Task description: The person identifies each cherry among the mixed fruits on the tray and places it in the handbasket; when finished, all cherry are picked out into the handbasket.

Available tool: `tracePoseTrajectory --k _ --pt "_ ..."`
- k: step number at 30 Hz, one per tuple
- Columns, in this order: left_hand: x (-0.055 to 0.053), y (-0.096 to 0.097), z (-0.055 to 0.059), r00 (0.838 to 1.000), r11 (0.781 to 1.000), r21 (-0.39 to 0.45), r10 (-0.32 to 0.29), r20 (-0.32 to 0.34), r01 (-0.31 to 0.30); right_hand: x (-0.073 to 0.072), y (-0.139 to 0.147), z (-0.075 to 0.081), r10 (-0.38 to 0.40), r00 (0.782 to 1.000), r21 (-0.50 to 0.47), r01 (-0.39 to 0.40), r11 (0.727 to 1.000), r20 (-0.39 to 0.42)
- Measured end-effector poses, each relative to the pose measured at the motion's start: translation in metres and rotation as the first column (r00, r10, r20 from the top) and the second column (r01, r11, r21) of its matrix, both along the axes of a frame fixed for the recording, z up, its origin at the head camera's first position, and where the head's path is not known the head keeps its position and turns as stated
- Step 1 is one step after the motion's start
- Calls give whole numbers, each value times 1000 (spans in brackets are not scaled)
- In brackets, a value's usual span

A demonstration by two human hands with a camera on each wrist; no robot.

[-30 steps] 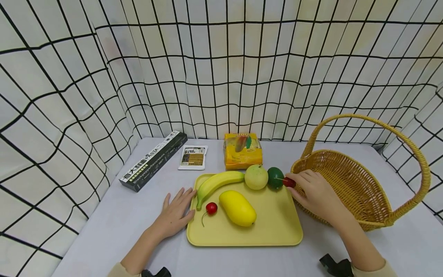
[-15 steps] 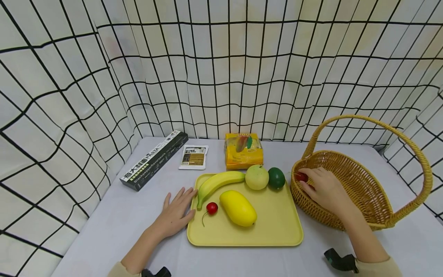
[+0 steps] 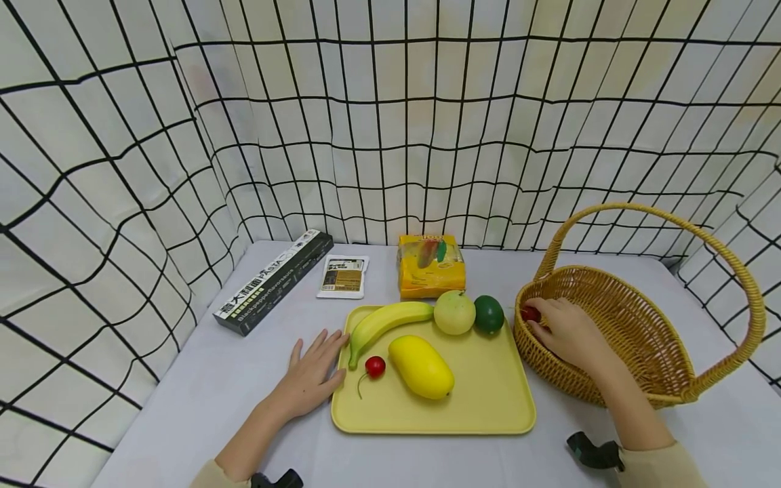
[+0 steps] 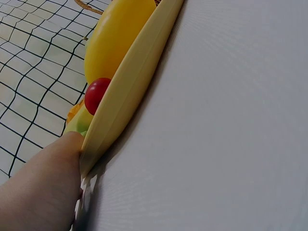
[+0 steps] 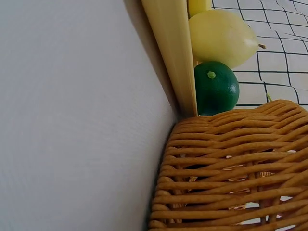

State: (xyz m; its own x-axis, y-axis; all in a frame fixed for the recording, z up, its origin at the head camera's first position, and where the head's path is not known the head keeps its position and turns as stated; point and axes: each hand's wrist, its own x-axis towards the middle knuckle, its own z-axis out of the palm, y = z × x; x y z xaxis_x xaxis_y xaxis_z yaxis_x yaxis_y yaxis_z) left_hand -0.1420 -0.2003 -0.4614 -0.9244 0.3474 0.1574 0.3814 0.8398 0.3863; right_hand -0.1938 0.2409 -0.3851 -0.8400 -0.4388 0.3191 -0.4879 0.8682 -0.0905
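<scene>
Just inside the left wall of the wicker basket (image 3: 634,339), my right hand (image 3: 570,332) pinches a red cherry (image 3: 529,314), partly covered by the fingers. The basket's wall hides that hand in the right wrist view. My left hand (image 3: 311,376) lies with fingers straight, fingertips at the left edge of the yellow tray (image 3: 488,407). On the tray are a banana (image 3: 384,318), another red cherry (image 3: 375,367) with a stem, a yellow mango (image 3: 421,367), a pale green round fruit (image 3: 454,313) and a dark green lime (image 3: 489,314).
Behind the tray stands a yellow packet (image 3: 430,268) with a mango picture. To its left lie a small white sachet (image 3: 343,276) and a long black pasta box (image 3: 274,281). The basket's tall handle (image 3: 647,207) arches over it. Netted white cloth (image 3: 390,135) walls the table.
My right hand has carried the cherry rightward from beside the lime, over the rim and into the basket, then dipped slightly. The left hand has stayed put.
</scene>
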Motion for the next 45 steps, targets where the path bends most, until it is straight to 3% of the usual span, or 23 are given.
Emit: tracePoseTrajectory --k 16,38,45 --pt "1 0 -1 1000 1000 -1 -3 -6 3 -7 1 -13 -1 999 7 1 1000 51" --pt "1 -1 -1 1000 1000 3 -7 -5 7 -7 5 -16 -29 981 0 30 1000 194" --pt "0 0 0 1000 1000 0 -8 -4 8 -10 5 -18 -25 979 8 24 1000 205"
